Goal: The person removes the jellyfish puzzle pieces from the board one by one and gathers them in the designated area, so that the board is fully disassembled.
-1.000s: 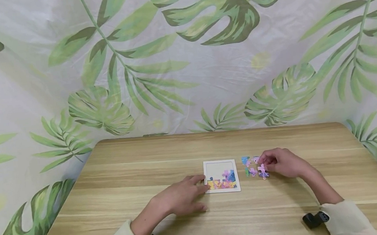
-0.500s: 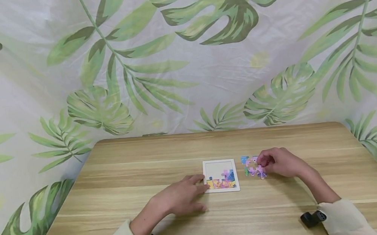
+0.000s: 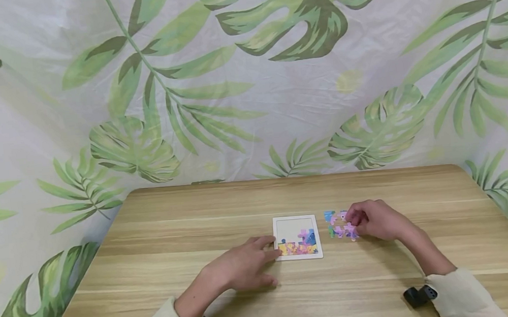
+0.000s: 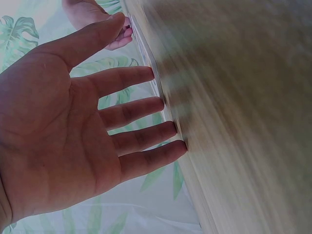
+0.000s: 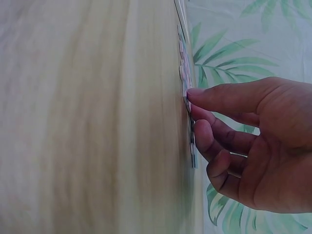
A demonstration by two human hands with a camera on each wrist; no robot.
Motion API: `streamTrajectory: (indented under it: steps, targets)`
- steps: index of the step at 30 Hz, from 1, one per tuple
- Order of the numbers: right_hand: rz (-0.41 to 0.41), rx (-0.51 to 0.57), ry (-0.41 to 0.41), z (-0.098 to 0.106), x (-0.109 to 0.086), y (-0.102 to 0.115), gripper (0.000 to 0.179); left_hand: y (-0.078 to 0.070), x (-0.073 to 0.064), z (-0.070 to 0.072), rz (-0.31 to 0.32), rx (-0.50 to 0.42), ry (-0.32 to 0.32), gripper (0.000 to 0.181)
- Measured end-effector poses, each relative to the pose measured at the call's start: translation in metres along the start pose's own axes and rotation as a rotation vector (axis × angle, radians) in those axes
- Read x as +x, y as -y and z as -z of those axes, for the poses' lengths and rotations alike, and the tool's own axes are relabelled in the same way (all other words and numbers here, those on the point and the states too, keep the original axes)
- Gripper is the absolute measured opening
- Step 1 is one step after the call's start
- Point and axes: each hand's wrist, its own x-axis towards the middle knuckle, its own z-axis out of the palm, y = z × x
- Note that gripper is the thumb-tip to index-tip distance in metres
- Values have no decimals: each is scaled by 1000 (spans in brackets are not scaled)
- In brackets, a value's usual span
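A white-bordered puzzle board (image 3: 300,257) lies on the table, its lower part filled with yellow, pink and blue pieces. My left hand (image 3: 248,263) spreads its straight fingers against the board's left edge; the left wrist view shows those fingertips (image 4: 157,103) at the edge. Right of the board, my right hand (image 3: 377,220) pinches a pink and purple puzzle piece (image 3: 351,233) between thumb and curled fingers, low at the tabletop. That piece sits against a green and purple piece (image 3: 338,231) on its left. My fingers partly cover it.
Above the pinched piece lie a blue and pink piece (image 3: 329,216) and a pink piece with an eye (image 3: 343,214), the latter partly behind my fingertips. The wooden table (image 3: 203,204) ends at a leaf-patterned cloth (image 3: 230,104) behind.
My right hand has slid the pink and purple piece slightly left, closing the gap to its neighbour, and stays at it. The left hand keeps its place at the board.
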Motion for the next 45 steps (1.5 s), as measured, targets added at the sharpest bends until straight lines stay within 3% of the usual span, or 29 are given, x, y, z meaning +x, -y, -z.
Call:
streamTrajectory:
  steps: [27, 45]
  targets:
    - [-4, 10, -9, -2, 3, 3, 17, 0, 0, 0, 5, -6, 3, 63]
    - [87, 51, 36, -20, 32, 45, 23, 0, 2, 0, 23, -21, 11, 63]
